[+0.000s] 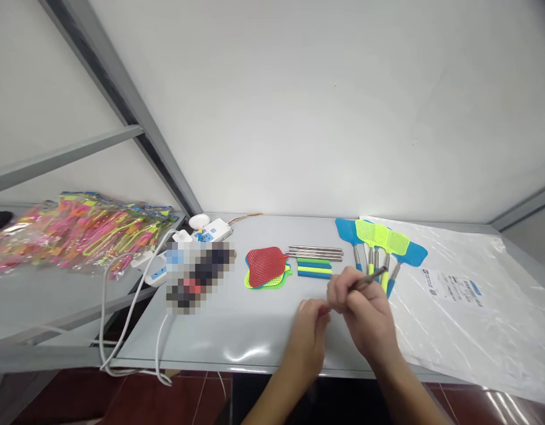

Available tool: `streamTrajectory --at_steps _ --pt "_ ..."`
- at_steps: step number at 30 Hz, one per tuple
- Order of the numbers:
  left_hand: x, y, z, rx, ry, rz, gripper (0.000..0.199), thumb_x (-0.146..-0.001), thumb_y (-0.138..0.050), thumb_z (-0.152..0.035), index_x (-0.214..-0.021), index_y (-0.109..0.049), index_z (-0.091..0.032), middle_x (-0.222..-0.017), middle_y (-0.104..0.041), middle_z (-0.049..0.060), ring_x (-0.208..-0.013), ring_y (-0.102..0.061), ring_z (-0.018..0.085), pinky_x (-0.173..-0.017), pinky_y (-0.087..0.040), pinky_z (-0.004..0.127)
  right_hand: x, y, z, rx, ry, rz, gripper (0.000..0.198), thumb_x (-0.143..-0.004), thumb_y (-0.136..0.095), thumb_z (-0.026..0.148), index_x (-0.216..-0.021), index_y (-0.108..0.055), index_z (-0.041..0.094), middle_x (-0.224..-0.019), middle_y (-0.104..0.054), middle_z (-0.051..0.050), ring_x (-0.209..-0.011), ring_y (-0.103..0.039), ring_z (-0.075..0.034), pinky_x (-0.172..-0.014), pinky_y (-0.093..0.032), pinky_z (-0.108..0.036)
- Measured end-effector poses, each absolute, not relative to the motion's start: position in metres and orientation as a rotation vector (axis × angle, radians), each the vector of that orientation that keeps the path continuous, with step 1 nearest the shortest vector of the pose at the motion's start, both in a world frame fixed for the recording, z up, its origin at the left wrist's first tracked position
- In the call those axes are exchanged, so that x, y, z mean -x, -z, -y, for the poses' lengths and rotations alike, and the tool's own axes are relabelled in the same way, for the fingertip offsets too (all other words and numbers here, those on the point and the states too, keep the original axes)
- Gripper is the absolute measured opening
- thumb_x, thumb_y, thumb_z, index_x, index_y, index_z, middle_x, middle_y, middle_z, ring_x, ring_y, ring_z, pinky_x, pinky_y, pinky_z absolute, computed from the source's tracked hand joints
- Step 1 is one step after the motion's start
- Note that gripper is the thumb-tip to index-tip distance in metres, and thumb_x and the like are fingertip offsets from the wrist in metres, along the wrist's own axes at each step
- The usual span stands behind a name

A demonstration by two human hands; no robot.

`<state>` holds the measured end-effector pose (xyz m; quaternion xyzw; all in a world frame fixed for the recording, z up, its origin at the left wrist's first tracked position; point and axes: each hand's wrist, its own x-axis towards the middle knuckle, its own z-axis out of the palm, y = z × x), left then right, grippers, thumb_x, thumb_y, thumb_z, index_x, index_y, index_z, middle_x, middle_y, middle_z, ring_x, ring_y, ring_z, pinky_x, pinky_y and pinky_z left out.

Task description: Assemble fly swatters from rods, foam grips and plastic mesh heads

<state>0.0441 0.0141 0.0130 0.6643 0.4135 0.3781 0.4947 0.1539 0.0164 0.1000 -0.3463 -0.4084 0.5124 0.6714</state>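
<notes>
My right hand (365,313) is closed around a thin metal rod (372,277), whose end sticks out to the upper right. Close beside it, my left hand (310,330) is pinched; a small bit of red shows at its fingertips, mostly hidden. The two hands meet over the table's front half. Just beyond them lie green, yellow and blue handle sleeves (314,268) and several metal rods (316,252). Left of these is a stack of fly swatter heads with a red one (267,267) on top. Blue and yellow fly swatters (382,236) with rods and handles lie fanned out at the right.
White plastic packaging (476,313) with a printed label covers the table's right side. At left are power strips (216,230), a white cable (104,307) and a blurred-out item (201,277). Bagged colourful goods (90,227) lie on the neighbouring surface past a metal post (161,165).
</notes>
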Motion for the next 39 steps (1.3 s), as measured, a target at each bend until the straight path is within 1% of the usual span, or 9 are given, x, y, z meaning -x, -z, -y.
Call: streamTrajectory --at_steps 4,7,8,11,14,22,30,36,39 --pt "-0.046 -0.020 -0.013 -1.594 -0.941 -1.036 0.021 -0.100 -0.034 -0.027 -0.100 -0.054 -0.020 -0.094 -0.059 0.004 -0.088 -0.054 0.019 -0.079 -0.041 0.030 -0.171 -0.099 -0.023 0.842 -1.309 1.100 0.020 -0.076 -0.048 0.004 -0.072 -0.059 0.020 -0.069 -0.053 0.001 -0.066 -0.049 -0.013 -0.062 -0.038 -0.027" --pt "-0.046 -0.029 -0.007 -1.682 -0.960 -1.043 0.020 -0.100 -0.035 -0.028 -0.101 -0.054 -0.020 -0.094 -0.060 0.004 -0.086 -0.054 0.018 -0.077 -0.040 0.029 -0.182 -0.107 -0.020 0.844 -1.376 1.174 0.016 -0.082 -0.058 0.013 -0.094 -0.065 0.022 -0.090 -0.063 -0.003 -0.086 -0.058 -0.017 -0.078 -0.045 -0.032" --pt "-0.046 -0.033 -0.004 -1.730 -0.946 -1.047 0.020 -0.099 -0.036 -0.028 -0.099 -0.054 -0.020 -0.090 -0.059 0.003 -0.081 -0.054 0.017 -0.074 -0.040 0.027 -0.185 -0.112 -0.018 0.797 -1.380 1.122 0.018 -0.083 -0.059 0.019 -0.099 -0.065 0.023 -0.088 -0.063 -0.003 -0.084 -0.058 -0.017 -0.081 -0.045 -0.034" --pt "-0.046 -0.046 0.002 -1.888 -0.884 -1.034 0.018 -0.099 -0.037 -0.030 -0.095 -0.053 -0.021 -0.077 -0.055 -0.001 -0.067 -0.049 0.014 -0.065 -0.036 0.025 -0.190 -0.127 -0.012 0.616 -1.394 0.889 0.009 -0.087 -0.058 0.030 -0.087 -0.064 0.023 -0.055 -0.041 0.007 -0.051 -0.043 -0.009 -0.063 -0.047 -0.028" --pt "-0.045 -0.056 0.008 -2.016 -0.854 -1.017 0.019 -0.099 -0.036 -0.031 -0.091 -0.050 -0.021 -0.073 -0.054 -0.001 -0.063 -0.048 0.013 -0.061 -0.033 0.025 -0.187 -0.140 -0.005 0.562 -1.444 0.727 0.029 -0.091 -0.052 0.032 -0.065 -0.056 0.021 -0.047 -0.017 0.010 -0.040 -0.017 -0.007 -0.041 -0.029 -0.019" --pt "-0.020 -0.067 0.023 -2.100 -0.764 -1.068 0.019 -0.099 -0.031 -0.032 -0.092 -0.046 -0.023 -0.077 -0.062 0.001 -0.063 -0.054 0.016 -0.058 -0.032 0.027 -0.149 -0.137 -0.002 0.616 -1.527 0.673 0.035 -0.090 -0.057 0.036 -0.059 -0.053 0.021 -0.043 -0.015 0.010 -0.037 -0.011 -0.006 -0.034 -0.015 -0.019" --pt "0.013 -0.073 0.010 -1.963 -0.686 -1.134 0.024 -0.102 -0.025 -0.033 -0.097 -0.047 -0.023 -0.082 -0.063 0.002 -0.066 -0.054 0.018 -0.062 -0.032 0.028 -0.109 -0.122 -0.025 0.678 -1.517 0.591 0.033 -0.089 -0.060 0.039 -0.063 -0.054 0.020 -0.047 -0.013 0.011 -0.040 -0.008 -0.005 -0.035 -0.016 -0.018" --pt "0.043 -0.066 -0.004 -1.790 -0.716 -1.161 0.027 -0.102 -0.028 -0.037 -0.094 -0.049 -0.022 -0.075 -0.057 0.001 -0.064 -0.047 0.016 -0.059 -0.030 0.028 -0.075 -0.100 -0.041 0.718 -1.608 0.695 0.029 -0.090 -0.059 0.041 -0.071 -0.056 0.019 -0.047 -0.015 0.012 -0.041 -0.010 -0.005 -0.038 -0.020 -0.017" --pt "0.058 -0.058 -0.004 -1.571 -0.810 -1.145 0.029 -0.100 -0.032 -0.042 -0.094 -0.051 -0.021 -0.067 -0.048 -0.002 -0.055 -0.040 0.012 -0.052 -0.030 0.024 -0.067 -0.095 -0.047 0.799 -1.626 1.025 0.025 -0.092 -0.054 0.043 -0.101 -0.062 0.021 -0.055 -0.037 0.008 -0.046 -0.036 -0.008 -0.044 -0.034 -0.020"
